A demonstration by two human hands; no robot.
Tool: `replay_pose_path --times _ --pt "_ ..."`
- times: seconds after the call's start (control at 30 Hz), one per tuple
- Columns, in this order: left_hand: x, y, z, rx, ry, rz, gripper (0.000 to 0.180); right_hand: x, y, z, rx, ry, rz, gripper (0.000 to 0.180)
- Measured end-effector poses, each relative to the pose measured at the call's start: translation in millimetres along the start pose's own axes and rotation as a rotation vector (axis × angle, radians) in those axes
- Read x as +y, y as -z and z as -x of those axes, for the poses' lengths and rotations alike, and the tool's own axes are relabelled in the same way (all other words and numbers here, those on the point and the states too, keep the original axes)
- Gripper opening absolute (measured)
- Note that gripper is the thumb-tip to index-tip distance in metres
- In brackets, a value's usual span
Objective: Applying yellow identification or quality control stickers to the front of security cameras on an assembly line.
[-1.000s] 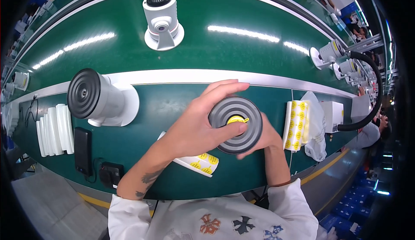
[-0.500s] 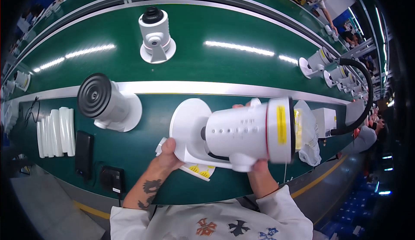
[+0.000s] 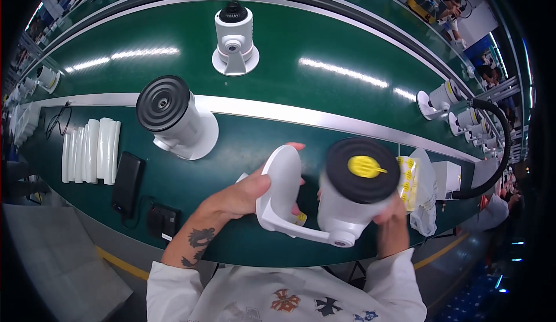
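Between my hands, over the near bench, is a white cylindrical device (image 3: pixel 343 210) joined by an arm to a round white base (image 3: pixel 282 177). Its black ribbed end disc (image 3: pixel 341 177), with a yellow sticker (image 3: pixel 364 166), faces up toward me. My left hand (image 3: pixel 246 197) is wrapped round the base, thumb on the near face and fingertips showing past the far edge. Closed on the right side of the cylinder is my right hand (image 3: pixel 395 213), slightly blurred, its fingers partly hidden. A small yellow-and-white piece (image 3: pixel 300 219) shows behind the device.
A similar device (image 3: pixel 182 125) stands left of my hands, another (image 3: pixel 234 41) on the far green surface. White rolls (image 3: pixel 92 151), a black power bank (image 3: pixel 128 177) and a black box (image 3: pixel 163 220) lie left. At right are a plastic bag (image 3: pixel 424 206), white box (image 3: pixel 447 180) and black hose (image 3: pixel 503 148).
The cylinder has turned from lying sideways to having its black end up toward me. The round base has tilted more edge-on, and my left hand has moved further round it.
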State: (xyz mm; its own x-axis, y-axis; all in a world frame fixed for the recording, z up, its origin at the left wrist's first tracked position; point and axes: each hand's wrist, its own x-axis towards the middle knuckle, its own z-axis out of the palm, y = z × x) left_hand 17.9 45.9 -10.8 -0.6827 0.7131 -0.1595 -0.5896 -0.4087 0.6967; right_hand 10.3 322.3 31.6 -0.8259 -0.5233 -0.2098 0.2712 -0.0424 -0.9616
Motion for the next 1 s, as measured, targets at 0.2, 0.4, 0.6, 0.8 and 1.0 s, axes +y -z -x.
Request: replay_pose_path --times 0.2,0.4,0.6,0.8,1.0 --pt "3.9 -1.5 -5.0 0.005 0.020 -0.291 0.087 -60.6 -18.2 -46.8 -0.501 -0.480 0.668 0.063" --pt "4.9 -3.3 -9.6 0.089 -0.014 -0.478 0.076 -65.9 -20.7 -56.7 -0.533 -0.652 0.828 0.077" --pt "10.3 -3.8 -6.1 0.266 -0.159 -0.369 0.114 -70.2 10.2 -29.1 -0.289 -0.204 0.733 0.078" --pt "14.7 -7.5 -5.9 0.282 -0.224 -0.476 0.111 -66.2 4.8 -32.2 -0.130 -0.209 0.635 0.073" --pt "12.3 -6.6 -6.2 0.302 -0.339 -0.625 0.100 -78.6 7.4 -40.9 -0.145 -0.201 0.851 0.080"
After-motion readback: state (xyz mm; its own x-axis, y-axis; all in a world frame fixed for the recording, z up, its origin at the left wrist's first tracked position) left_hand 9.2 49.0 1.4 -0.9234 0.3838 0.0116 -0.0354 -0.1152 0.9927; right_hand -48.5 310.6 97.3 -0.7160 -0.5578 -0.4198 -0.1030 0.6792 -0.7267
